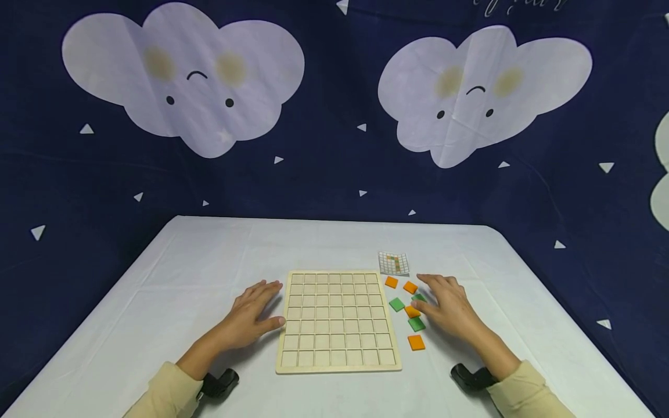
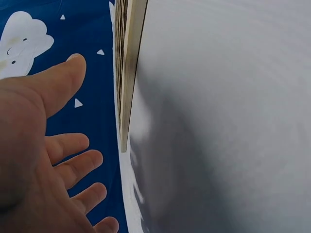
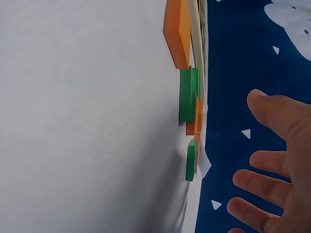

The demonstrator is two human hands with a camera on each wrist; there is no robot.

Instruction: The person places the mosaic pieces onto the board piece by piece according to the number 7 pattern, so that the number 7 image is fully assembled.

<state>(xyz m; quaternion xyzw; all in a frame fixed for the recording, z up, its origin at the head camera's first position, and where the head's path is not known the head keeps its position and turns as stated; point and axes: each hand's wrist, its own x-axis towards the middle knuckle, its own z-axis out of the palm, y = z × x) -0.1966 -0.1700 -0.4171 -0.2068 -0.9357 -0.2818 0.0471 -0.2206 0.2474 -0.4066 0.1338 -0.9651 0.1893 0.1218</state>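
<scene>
A light wooden grid board (image 1: 338, 370) of square cells lies flat on the white table, its cells bare. Beside its left edge is my left hand (image 1: 254, 312), fingers spread and holding nothing; the thumb tip is right at the board's rim. My right hand (image 1: 450, 306) hovers over the right side of the loose tiles, fingers apart with nothing gripped. Those tiles are orange squares such as this orange tile (image 1: 416, 342) and green ones such as this green tile (image 1: 396, 305). One green tile is partly hidden by the right hand. In the right wrist view, a green tile (image 3: 186, 97) stands out sideways.
A small pattern card (image 1: 394, 263) with a printed grid and coloured squares lies beyond the tiles, by the board's upper right corner. The white table (image 1: 219, 249) ends at a dark blue cloth (image 1: 334, 186) with clouds and triangles. Black wrist straps show on both arms.
</scene>
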